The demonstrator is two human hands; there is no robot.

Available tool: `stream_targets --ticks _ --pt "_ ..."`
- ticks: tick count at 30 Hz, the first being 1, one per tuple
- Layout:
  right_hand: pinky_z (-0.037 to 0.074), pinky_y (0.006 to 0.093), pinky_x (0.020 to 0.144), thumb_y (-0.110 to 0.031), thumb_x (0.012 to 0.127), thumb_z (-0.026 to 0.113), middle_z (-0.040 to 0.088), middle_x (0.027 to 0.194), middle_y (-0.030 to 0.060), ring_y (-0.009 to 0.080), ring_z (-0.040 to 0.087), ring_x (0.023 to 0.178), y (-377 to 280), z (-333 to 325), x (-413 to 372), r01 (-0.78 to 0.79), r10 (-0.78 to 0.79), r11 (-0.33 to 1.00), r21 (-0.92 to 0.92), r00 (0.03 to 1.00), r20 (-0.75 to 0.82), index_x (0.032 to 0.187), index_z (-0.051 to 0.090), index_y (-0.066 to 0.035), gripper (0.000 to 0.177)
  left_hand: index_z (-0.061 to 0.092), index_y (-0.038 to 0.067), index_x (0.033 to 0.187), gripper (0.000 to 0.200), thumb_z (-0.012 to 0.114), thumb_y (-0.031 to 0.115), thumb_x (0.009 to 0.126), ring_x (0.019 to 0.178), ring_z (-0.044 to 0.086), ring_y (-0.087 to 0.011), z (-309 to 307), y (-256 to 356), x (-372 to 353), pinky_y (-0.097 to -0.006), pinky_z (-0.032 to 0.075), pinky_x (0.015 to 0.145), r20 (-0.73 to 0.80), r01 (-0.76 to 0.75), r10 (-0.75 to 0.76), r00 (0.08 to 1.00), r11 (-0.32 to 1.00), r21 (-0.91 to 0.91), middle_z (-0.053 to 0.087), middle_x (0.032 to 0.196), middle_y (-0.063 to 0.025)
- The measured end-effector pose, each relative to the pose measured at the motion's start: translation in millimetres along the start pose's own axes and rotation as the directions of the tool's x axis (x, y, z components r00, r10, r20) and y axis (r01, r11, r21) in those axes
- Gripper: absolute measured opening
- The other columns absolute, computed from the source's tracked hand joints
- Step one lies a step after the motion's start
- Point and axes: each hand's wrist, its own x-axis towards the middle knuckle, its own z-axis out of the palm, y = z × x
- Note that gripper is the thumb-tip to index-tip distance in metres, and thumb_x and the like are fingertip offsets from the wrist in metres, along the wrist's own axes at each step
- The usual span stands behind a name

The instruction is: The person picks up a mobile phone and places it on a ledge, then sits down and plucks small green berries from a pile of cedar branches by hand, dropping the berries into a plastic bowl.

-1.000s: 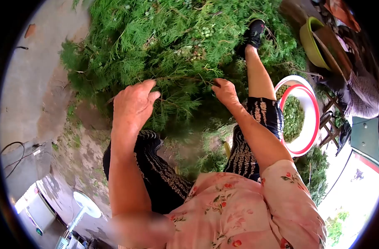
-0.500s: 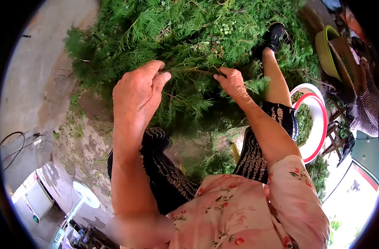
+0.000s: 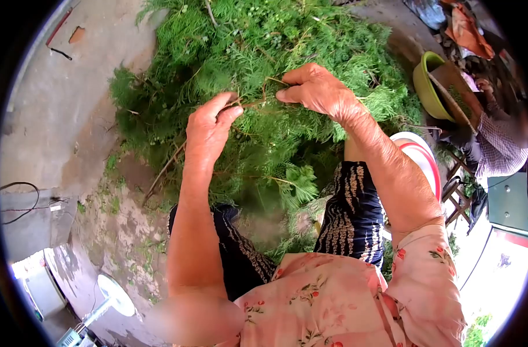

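My left hand [image 3: 209, 127] is closed, thumb and forefinger pinching a thin brown conifer twig [image 3: 253, 104]. The twig runs rightward from those fingertips and kinks upward toward my right hand [image 3: 319, 89]. That hand is also closed in a pinch, with the twig's thin upper end at its fingertips. Behind and below both hands lies a big pile of green, feathery conifer branches [image 3: 350, 52]. Under my hands, a leafy sprig [image 3: 301, 184] hangs over my lap, and a bare brown stem [image 3: 164, 173] slants down past my left wrist.
A red-rimmed white tub [image 3: 423, 159] stands by my knee, partly hidden by my right arm. Farther right are a yellow-green basin [image 3: 425, 92] and a person's checked sleeve [image 3: 501, 144]. A white fan [image 3: 116, 295] stands lower left, and a cable [image 3: 21, 188] lies at left.
My right hand has moved up and left, closer to my left hand, which has shifted slightly right. The twig between them now shows a sharp kink. The view has turned a little.
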Motion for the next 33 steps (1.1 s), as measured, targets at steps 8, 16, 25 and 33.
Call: stream_targets --ticks 8,16,25,33 --pt "0.046 0.0299 0.074 -0.01 0.08 0.063 0.062 0.092 0.0108 0.0196 0.058 0.086 -24.2 3.7 -39.7 0.404 -0.396 0.903 -0.148 0.644 -0.655 0.101 0.061 -0.004 0.022 0.063 -0.001 0.084 0.016 0.066 0.014 0.079 0.055 0.041 -0.0067 -23.4 -4.0 -8.7 -0.0231 0.035 0.051 -0.026 0.139 -0.145 0.989 0.974 -0.179 0.05 0.059 0.0016" --pt "0.047 0.0291 0.069 -0.007 0.082 0.06 0.063 0.085 0.0109 0.0226 0.059 0.077 -19.0 89.9 -118.7 0.474 -0.382 0.875 0.096 0.8 -0.462 0.093 0.062 0.0 0.013 0.066 0.001 0.084 0.014 0.066 0.014 0.08 0.056 0.036 -0.0048 -36.4 1.1 -13.5 -0.0208 0.029 0.05 -0.171 0.185 -0.278 0.945 0.888 -0.421 0.05 0.065 0.0059" --pt "0.047 0.0403 0.078 -0.04 0.08 0.056 0.058 0.101 0.0248 0.0407 0.057 0.091 3.6 115.8 -129.7 0.341 -0.292 0.914 0.219 0.929 -0.226 0.112 0.052 0.003 0.053 0.065 0.0 0.086 0.018 0.066 0.017 0.08 0.059 0.038 -0.0041 -53.0 -9.7 -16.6 -0.0212 0.03 0.054 -0.229 0.171 -0.307 0.924 0.866 -0.47 0.05 0.066 0.0066" --pt "0.046 0.0265 0.072 -0.024 0.088 0.056 0.062 0.085 0.0038 0.0115 0.055 0.077 -22.6 113.2 -140.5 -0.243 -0.014 0.526 0.815 0.956 0.294 0.108 0.059 0.0 0.032 0.065 0.002 0.083 0.015 0.065 0.017 0.08 0.054 0.037 -0.0043 -48.2 -7.8 -15.5 -0.0212 0.03 0.05 -0.199 0.17 -0.281 0.939 0.881 -0.442 0.048 0.062 0.0066"
